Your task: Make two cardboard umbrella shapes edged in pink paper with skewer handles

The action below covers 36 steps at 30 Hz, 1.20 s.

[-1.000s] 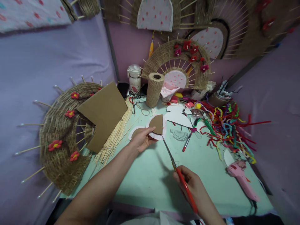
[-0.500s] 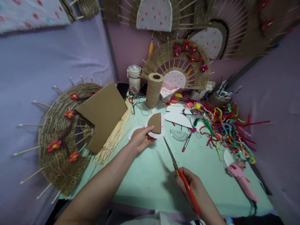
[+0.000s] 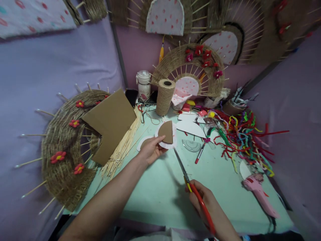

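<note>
My left hand (image 3: 151, 150) pinches a half-round cardboard piece (image 3: 166, 132) backed by white fabric (image 3: 175, 138), which sticks out as a border around it. The thumb lies on the cardboard's lower left. My right hand (image 3: 203, 195) grips red-and-yellow handled scissors (image 3: 203, 209). Their blades look closed, and the tip points up-left, just below the fabric's lower right edge. Under and behind my left hand lies another half-round piece (image 3: 144, 143) with a white border, partly covered by the hand.
A twine spool (image 3: 165, 97), white half-round cutouts (image 3: 191, 128), a protractor (image 3: 191, 145) and a pen (image 3: 200, 154) lie beyond my hands. Thin sticks (image 3: 122, 147), cardboard (image 3: 112, 125) and a woven fan (image 3: 60, 144) are left; pipe cleaners (image 3: 240, 134) and a pink glue gun (image 3: 259, 194) right.
The scissors in my right hand have shifted slightly left, their tip nearer the fabric edge. My left hand and the half-round piece stay nearly still.
</note>
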{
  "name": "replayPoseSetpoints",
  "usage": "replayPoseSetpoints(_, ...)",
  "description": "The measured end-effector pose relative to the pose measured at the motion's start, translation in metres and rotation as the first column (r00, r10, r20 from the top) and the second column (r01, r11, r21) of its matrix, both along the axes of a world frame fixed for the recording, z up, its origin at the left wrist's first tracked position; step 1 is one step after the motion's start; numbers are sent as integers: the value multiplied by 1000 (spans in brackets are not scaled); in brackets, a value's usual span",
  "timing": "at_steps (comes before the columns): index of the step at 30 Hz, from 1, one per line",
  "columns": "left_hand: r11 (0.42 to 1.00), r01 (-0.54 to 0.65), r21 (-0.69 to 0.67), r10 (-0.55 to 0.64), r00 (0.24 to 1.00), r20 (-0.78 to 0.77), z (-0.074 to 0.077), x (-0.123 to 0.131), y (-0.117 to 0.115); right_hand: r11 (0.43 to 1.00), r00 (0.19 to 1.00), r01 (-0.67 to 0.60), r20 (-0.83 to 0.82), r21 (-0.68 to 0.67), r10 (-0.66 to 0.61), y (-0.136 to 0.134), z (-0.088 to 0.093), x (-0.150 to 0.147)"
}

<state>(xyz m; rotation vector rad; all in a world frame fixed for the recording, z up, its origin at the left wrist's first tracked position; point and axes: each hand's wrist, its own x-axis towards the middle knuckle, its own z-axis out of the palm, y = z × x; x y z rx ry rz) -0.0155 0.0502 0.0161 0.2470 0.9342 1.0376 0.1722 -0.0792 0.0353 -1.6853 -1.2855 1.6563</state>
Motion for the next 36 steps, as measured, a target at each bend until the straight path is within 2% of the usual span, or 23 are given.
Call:
replayPoseSetpoints(9,1000,7,15,-7,1000,14,-4,-1,0,999,1000,-22,-2,-32,22,-3,-7,2)
replayPoseSetpoints(18,999,30,42,-32,999,30,-4,1,-2,997,998,19,-54,-72,-23,-3,-3,0)
replayPoseSetpoints(28,995,72,74,-73,997,10,-5,2,-3,994,999,51,-9,-96,-52,-2,-3,-1)
replayPoseSetpoints(36,997,63,46,-65,998,28,-6,3,-3,998,998,56,18,-14,-56,-2,-11,1)
